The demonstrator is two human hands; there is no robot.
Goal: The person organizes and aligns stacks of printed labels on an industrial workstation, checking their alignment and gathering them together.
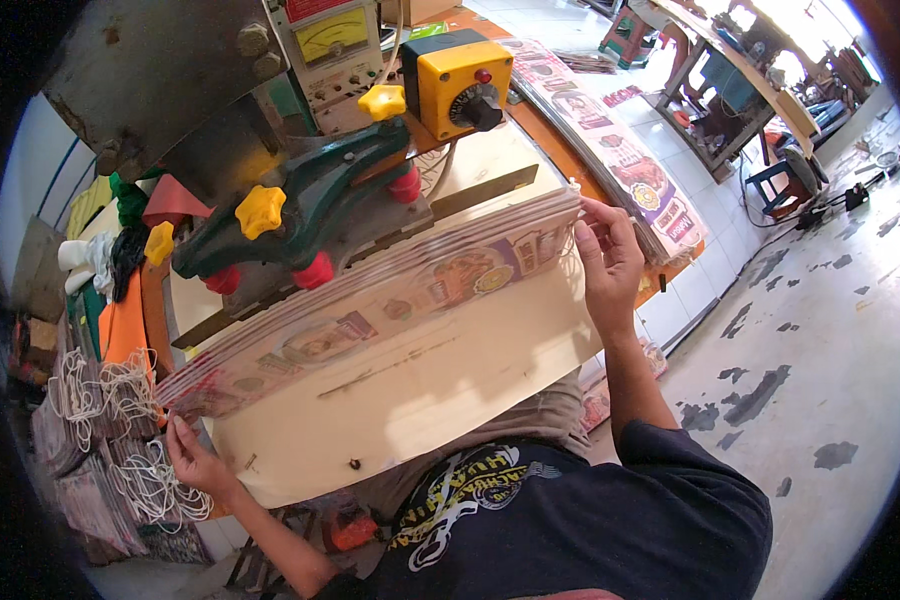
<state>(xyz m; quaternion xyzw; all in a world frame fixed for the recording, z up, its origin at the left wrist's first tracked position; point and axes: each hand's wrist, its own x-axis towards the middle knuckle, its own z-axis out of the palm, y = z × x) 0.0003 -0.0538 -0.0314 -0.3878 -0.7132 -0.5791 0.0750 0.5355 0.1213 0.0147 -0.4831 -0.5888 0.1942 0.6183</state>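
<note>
A long printed plastic sheet (410, 290), glossy and folded into several layers, stretches slantwise across a cream work board (420, 385). My left hand (198, 458) pinches its lower left end between thumb and fingers. At the upper right end, my right hand (610, 250) grips the corner, with white cord beside the fingers. The sheet's far edge runs along the front of a dark green press clamp (310, 205) with yellow star knobs (261, 211) and red feet (313, 270). Whether the edge lies under the clamp cannot be made out.
Behind the clamp are a yellow control box (462, 85) with a black dial and a metered unit (332, 50). Stacked printed sheets (620, 150) lie along the right table edge. Bundles of white cord (160, 485) hang over stacks at left. A metal-framed bench (720, 80) stands far right.
</note>
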